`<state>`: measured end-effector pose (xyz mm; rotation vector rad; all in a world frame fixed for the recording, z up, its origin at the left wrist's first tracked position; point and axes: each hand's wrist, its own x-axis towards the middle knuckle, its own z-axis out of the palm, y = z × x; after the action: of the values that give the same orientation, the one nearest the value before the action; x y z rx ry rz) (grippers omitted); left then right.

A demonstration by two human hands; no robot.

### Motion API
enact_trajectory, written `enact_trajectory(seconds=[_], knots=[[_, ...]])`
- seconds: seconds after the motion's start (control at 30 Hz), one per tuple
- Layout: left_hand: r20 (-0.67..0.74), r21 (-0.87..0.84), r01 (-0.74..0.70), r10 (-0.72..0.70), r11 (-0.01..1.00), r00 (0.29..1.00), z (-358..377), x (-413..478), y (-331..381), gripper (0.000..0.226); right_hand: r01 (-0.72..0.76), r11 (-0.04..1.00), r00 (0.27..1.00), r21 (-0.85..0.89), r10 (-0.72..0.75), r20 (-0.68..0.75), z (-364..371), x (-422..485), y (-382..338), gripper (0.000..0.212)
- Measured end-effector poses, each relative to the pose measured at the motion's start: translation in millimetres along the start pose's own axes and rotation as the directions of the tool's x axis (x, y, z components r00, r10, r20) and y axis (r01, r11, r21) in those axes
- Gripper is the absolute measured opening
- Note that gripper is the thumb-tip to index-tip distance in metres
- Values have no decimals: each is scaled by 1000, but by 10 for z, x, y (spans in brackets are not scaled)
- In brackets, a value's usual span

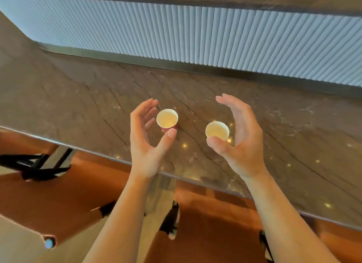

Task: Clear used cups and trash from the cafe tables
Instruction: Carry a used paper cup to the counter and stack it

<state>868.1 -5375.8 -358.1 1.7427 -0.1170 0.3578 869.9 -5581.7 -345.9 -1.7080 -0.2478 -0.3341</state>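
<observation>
Two small paper cups stand upright on a brown marble table (pixel 78 106). The left cup (pixel 167 118) has a white inside and a red outer wall. The right cup (pixel 217 131) shows only its white inside. My left hand (pixel 145 137) is spread in a wide C around the left cup, thumb just in front of it, fingers to its left, not clasping it. My right hand (pixel 241 137) curves around the right cup, thumb tip at its near rim, fingers arched above and to the right, apart from it.
A ribbed pale-blue wall panel (pixel 195 33) runs along the table's far edge. Orange leather chairs with black frames (pixel 58 194) sit below the near table edge (pixel 98 151).
</observation>
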Motion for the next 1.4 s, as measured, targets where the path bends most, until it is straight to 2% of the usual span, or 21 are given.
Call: enact_trajectory(seconds=[0.1,0.23,0.47,0.57,0.63,0.73,0.83,1.1,1.27,1.4], knots=[[-18,46,35,-35,998,999,182,156,-545,80,-90,996,996,-27,90,17,14,79,576,84],[-54,116,97,-92,988,994,315,263,-1096,92,-206,977,978,-56,206,7,44,68,1123,92],[-61,187,232,-225,955,973,427,340,-1635,108,-273,952,962,-140,268,-56,-3,-12,1572,97],[-80,185,297,-286,937,955,496,368,-1745,113,-334,929,942,-158,332,-35,8,-71,1678,105],[-127,173,332,-314,927,941,547,381,-1801,110,-402,908,915,-117,403,-19,84,-133,1736,109],[-126,209,317,-296,925,947,587,412,-1790,94,-448,891,894,-71,446,-48,189,-159,1801,93],[-75,195,278,-268,941,960,595,449,-1587,77,-406,911,910,-64,397,-118,190,-72,1695,81],[71,34,-7,5,999,997,506,532,-390,73,-86,996,972,-35,76,-221,36,258,519,70],[104,-70,-131,138,989,985,230,245,460,72,48,995,964,-89,-69,-256,-99,-76,-418,66],[106,-153,-252,270,955,957,-40,-316,1098,69,122,980,942,-159,-165,-292,-157,-702,-1161,64]])
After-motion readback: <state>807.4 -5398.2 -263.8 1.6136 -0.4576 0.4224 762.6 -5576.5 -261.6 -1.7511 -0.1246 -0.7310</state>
